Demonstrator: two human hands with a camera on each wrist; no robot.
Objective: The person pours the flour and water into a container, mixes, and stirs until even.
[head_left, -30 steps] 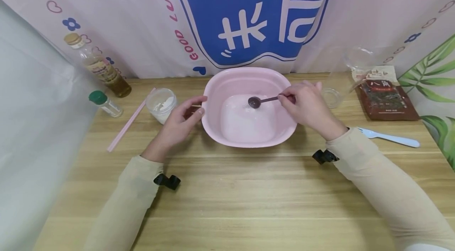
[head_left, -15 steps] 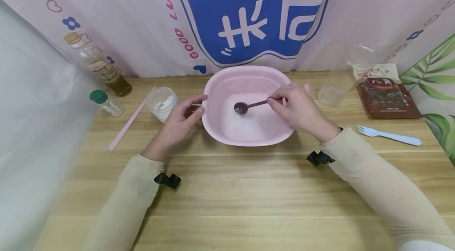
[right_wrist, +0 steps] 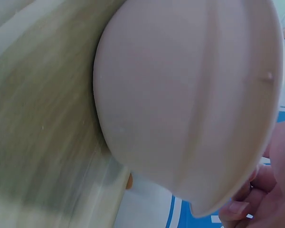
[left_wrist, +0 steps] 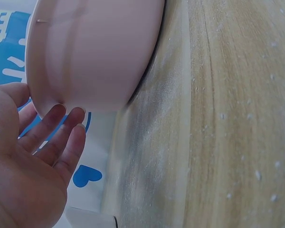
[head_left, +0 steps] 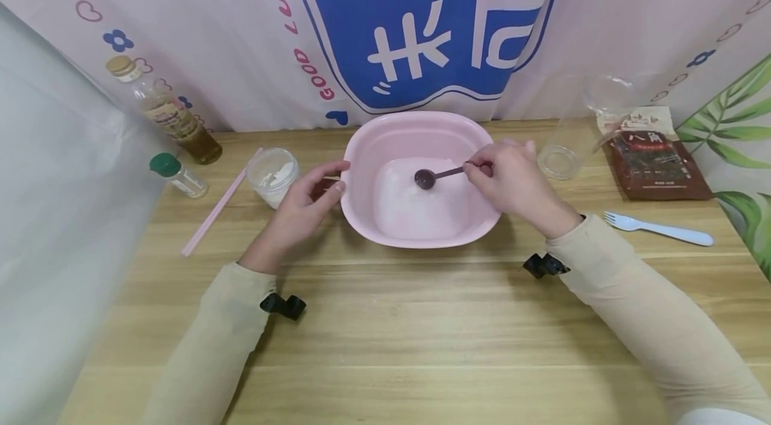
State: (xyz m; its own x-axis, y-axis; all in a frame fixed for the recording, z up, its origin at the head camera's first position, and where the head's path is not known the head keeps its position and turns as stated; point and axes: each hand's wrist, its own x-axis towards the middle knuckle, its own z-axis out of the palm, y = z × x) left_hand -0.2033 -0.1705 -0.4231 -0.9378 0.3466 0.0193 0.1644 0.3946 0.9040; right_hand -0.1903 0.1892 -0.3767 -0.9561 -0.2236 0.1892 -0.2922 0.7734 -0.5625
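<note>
A pink basin (head_left: 367,211) stands in the middle of the wooden table, with white powder (head_left: 421,211) in its bottom. My right hand (head_left: 512,177) pinches the handle of a small dark spoon (head_left: 429,177), whose bowl hangs over the powder. At the basin's left rim my left hand (head_left: 307,201) rests, thumb on the rim and fingers straight against the outer wall. The left wrist view shows the basin's pink wall (left_wrist: 95,52) with the fingers (left_wrist: 61,137) spread beside it. In the right wrist view the basin's underside (right_wrist: 190,95) fills the frame.
Left of the basin are a small jar of white powder (head_left: 272,175), a pink chopstick (head_left: 219,204), a green-capped shaker (head_left: 177,174) and an oil bottle (head_left: 162,110). To the right lie a clear cup on its side (head_left: 578,134), a brown packet (head_left: 653,157) and a pale blue fork (head_left: 659,229).
The spoon swung left over the powder, then came back a little to the right and up. The left hand stayed at the basin's rim.
</note>
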